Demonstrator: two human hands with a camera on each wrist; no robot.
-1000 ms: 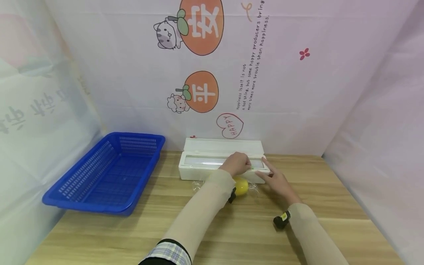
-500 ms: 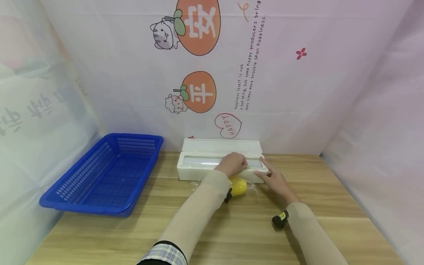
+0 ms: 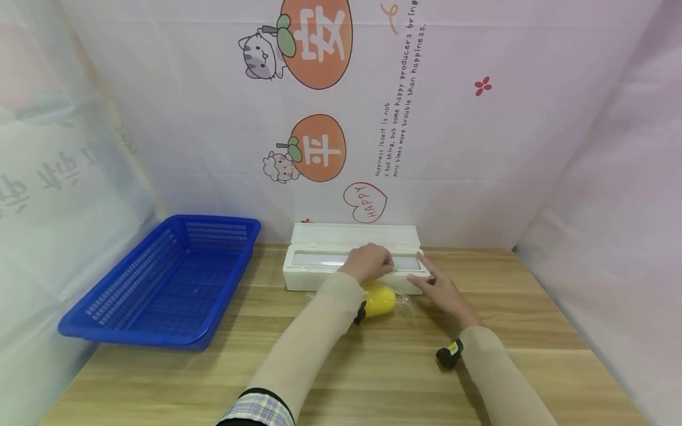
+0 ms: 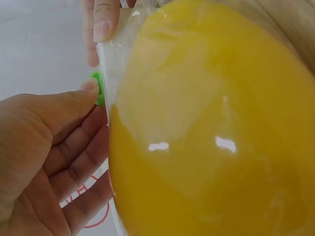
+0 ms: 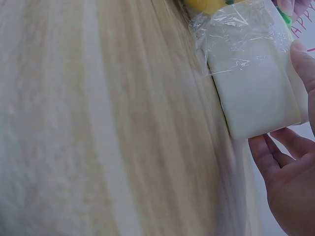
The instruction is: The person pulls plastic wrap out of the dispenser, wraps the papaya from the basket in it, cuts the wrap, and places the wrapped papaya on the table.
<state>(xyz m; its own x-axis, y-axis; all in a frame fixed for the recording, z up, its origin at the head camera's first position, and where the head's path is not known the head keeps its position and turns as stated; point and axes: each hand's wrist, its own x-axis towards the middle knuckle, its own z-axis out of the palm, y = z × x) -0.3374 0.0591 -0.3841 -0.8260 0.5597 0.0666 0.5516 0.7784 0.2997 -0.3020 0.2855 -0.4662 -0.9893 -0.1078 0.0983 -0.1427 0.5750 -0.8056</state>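
Dispenser box (image 3: 309,281), white, cling-film type: on the wooden table (image 3: 383,378) against the backdrop, lid up. Probably light, stiff plastic, likely to skid; best braced at the ends. Right hand (image 3: 442,291) has the right end, thumb on the top edge, fingers partly spread round the end.

Yellow oblong item (image 3: 380,299), just in front of the box: smooth, glossy, maybe slippery. Weight and firmness can't be told; take it round the middle. Clear film (image 5: 241,44) by it and over the box front: thin, limp, easily torn or creased; lift by the edges.

Green cutter slider (image 4: 101,93), on the box: small, looks rigid, pinch grip. Left hand (image 3: 367,262) pinches it with the thumb, other fingers loosely bent.

Writing, all on the backdrop (image 3: 479,177): big 安 and smaller 平 on orange fruits; "HAPPY" in a red heart (image 3: 365,202); small lines, "Happiness itself is not a bad thing, but some happy producers bring many times more trouble than happiness." No brand readable on the box.
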